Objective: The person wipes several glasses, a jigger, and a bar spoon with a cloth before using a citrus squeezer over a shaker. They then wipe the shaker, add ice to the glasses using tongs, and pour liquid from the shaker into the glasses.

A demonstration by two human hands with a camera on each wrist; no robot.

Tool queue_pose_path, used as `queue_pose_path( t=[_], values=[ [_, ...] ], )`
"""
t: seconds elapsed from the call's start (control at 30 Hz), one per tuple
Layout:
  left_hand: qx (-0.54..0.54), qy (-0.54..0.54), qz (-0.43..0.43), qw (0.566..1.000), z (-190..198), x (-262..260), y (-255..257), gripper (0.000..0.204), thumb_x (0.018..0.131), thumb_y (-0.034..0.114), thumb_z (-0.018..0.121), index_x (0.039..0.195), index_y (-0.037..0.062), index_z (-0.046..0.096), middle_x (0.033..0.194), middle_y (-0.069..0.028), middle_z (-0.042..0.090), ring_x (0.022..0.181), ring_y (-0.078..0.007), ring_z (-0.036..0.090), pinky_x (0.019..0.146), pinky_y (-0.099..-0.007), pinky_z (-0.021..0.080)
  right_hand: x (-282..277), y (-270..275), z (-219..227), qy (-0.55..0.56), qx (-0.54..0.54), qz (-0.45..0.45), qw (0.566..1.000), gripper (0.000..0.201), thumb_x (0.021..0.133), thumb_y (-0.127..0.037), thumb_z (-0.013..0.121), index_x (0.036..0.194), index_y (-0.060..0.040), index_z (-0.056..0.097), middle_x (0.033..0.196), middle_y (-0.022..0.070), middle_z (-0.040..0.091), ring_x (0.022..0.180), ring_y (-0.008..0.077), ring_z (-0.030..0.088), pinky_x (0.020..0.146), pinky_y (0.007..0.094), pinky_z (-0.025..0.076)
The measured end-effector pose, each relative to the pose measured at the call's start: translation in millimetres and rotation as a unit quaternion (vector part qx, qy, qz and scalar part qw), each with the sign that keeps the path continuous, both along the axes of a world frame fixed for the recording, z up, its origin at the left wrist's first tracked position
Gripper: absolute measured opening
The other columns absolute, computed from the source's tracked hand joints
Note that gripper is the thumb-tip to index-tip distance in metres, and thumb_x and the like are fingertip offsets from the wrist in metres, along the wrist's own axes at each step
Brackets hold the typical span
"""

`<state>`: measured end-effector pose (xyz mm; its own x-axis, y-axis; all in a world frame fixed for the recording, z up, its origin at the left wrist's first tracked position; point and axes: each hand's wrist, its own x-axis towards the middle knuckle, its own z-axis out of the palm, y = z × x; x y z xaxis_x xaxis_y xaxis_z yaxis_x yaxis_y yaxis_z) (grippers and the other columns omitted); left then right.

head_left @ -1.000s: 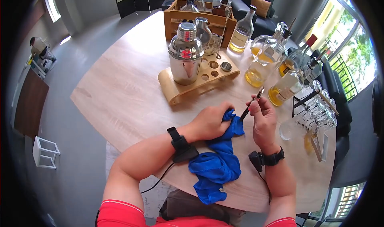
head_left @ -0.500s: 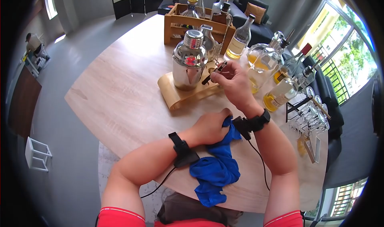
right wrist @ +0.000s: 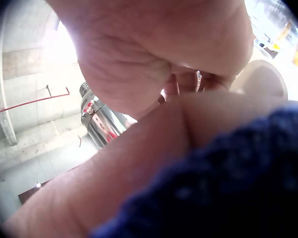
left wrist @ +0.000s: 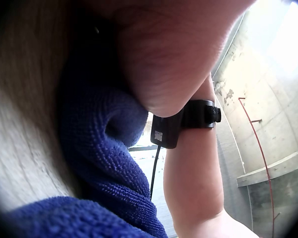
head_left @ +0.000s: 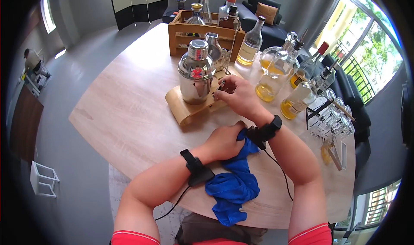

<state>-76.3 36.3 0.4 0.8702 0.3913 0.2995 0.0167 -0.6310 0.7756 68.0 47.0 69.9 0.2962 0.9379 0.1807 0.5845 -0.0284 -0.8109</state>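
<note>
My left hand (head_left: 226,140) grips one end of a blue cloth (head_left: 233,185), whose bunched remainder lies on the table toward me. The cloth's looped texture (left wrist: 111,168) fills the lower left wrist view. Over the curved wooden bar stand (head_left: 176,105), my right hand (head_left: 242,97) pinches a slim black-and-silver tool (head_left: 221,86), mostly hidden by the fingers. The tool is close over the stand's holes. A shiny cocktail shaker (head_left: 196,77) stands upright on the stand, just left of that hand, and also shows in the right wrist view (right wrist: 100,121).
Behind the stand is a wooden crate (head_left: 177,38) of bottles. A labelled bottle (head_left: 248,51), a round glass decanter (head_left: 276,74) and several pourer bottles line the right. Glasses hang on a rack (head_left: 332,113) farther right. Wrist-camera cables trail over the table.
My right hand has carried the slim tool from beside the cloth forward and left to the stand, lowering it there. The left hand keeps its grip on the cloth.
</note>
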Motion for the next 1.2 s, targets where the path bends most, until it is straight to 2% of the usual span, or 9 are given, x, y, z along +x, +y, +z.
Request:
queue_pose_path(
  t=[0.03, 0.17, 0.23, 0.37, 0.5, 0.53, 0.73, 0.83, 1.2],
  values=[
    [0.0, -0.004, 0.002, 1.0, -1, 0, 0, 0.033, 0.085, 0.016, 0.065, 0.115, 0.0041, 0.057, 0.09, -0.0251, 0.067, 0.086, -0.0474, 0.065, 0.078, -0.0538, 0.052, 1, 1, -1, 0.023, 0.007, 0.004, 1.0, 0.039, 0.082, -0.02, 0.081, 0.111, 0.0021, 0.066, 0.096, 0.012, 0.072, 0.086, 0.0191, 0.07, 0.08, 0.0321, 0.056],
    [-0.003, -0.006, 0.003, 1.0, 0, -1, 0, 0.032, 0.085, 0.016, 0.066, 0.113, 0.0038, 0.057, 0.09, -0.0252, 0.068, 0.086, -0.0475, 0.065, 0.077, -0.0536, 0.052, 7, 2, 4, 0.025, 0.019, -0.002, 1.0, 0.044, 0.082, -0.021, 0.08, 0.116, 0.0015, 0.065, 0.101, 0.0123, 0.072, 0.088, 0.0187, 0.068, 0.079, 0.032, 0.056],
    [-0.002, -0.001, 0.007, 1.0, 3, -2, 0, 0.032, 0.085, 0.016, 0.066, 0.114, 0.004, 0.057, 0.09, -0.0251, 0.068, 0.086, -0.0474, 0.065, 0.077, -0.0535, 0.052, 6, 3, 18, 0.002, 0.102, -0.009, 0.995, 0.05, 0.081, -0.022, 0.081, 0.122, 0.001, 0.063, 0.107, 0.0123, 0.071, 0.091, 0.0184, 0.066, 0.08, 0.0317, 0.055],
    [-0.016, -0.001, -0.001, 1.0, 1, -1, 0, 0.034, 0.085, 0.02, 0.064, 0.116, 0.0056, 0.059, 0.093, -0.0241, 0.069, 0.09, -0.0464, 0.065, 0.079, -0.0543, 0.051, 12, 25, 29, 0.023, 0.119, -0.006, 0.993, 0.055, 0.081, -0.024, 0.082, 0.125, 0.0005, 0.061, 0.108, 0.012, 0.07, 0.093, 0.0176, 0.064, 0.081, 0.0322, 0.055],
    [-0.011, -0.007, 0.005, 1.0, 1, -2, 0, 0.031, 0.086, 0.019, 0.064, 0.113, 0.0056, 0.061, 0.094, -0.0229, 0.069, 0.091, -0.046, 0.065, 0.08, -0.0533, 0.051, 9, 50, 40, 0.04, 0.048, 0.03, 0.998, 0.047, 0.081, -0.021, 0.082, 0.119, 0.0001, 0.065, 0.106, 0.0115, 0.072, 0.089, 0.0172, 0.067, 0.074, 0.0328, 0.056],
    [-0.013, -0.015, 0.004, 1.0, 0, -1, 0, 0.03, 0.086, 0.019, 0.064, 0.112, 0.0057, 0.062, 0.095, -0.0231, 0.069, 0.092, -0.0456, 0.065, 0.08, -0.0528, 0.051, 11, 60, 36, 0.027, 0.053, 0.025, 0.998, 0.039, 0.08, -0.021, 0.082, 0.111, -0.0006, 0.07, 0.097, 0.0096, 0.073, 0.08, 0.015, 0.066, 0.072, 0.0304, 0.055],
    [-0.009, -0.041, 0.011, 0.999, -5, 0, 0, 0.025, 0.087, 0.014, 0.068, 0.11, 0.0058, 0.064, 0.101, -0.0202, 0.064, 0.093, -0.0414, 0.064, 0.08, -0.0459, 0.052, 3, 70, 38, 0.067, 0.026, 0.044, 0.996, 0.021, 0.084, -0.008, 0.076, 0.102, 0.0006, 0.072, 0.083, 0.005, 0.07, 0.075, 0.0103, 0.06, 0.068, 0.0301, 0.051],
    [0.001, -0.048, 0.022, 0.999, -7, 0, 0, 0.025, 0.087, 0.017, 0.069, 0.109, 0.0067, 0.066, 0.103, -0.0185, 0.059, 0.092, -0.0406, 0.063, 0.08, -0.0461, 0.053, 7, 73, 34, 0.089, 0.026, 0.066, 0.994, 0.027, 0.083, -0.003, 0.077, 0.109, -0.0001, 0.069, 0.097, 0.0034, 0.073, 0.085, 0.0077, 0.061, 0.076, 0.0262, 0.051],
    [0.022, -0.044, 0.024, 0.999, -8, 1, -1, 0.02, 0.086, 0.018, 0.074, 0.102, 0.0048, 0.071, 0.095, -0.0158, 0.06, 0.087, -0.0342, 0.063, 0.076, -0.0407, 0.052, -1, 69, 22, 0.112, 0.132, 0.082, 0.981, 0.023, 0.088, -0.002, 0.07, 0.111, 0.001, 0.067, 0.096, 0.006, 0.073, 0.086, 0.0092, 0.064, 0.078, 0.0274, 0.052]
  ],
)
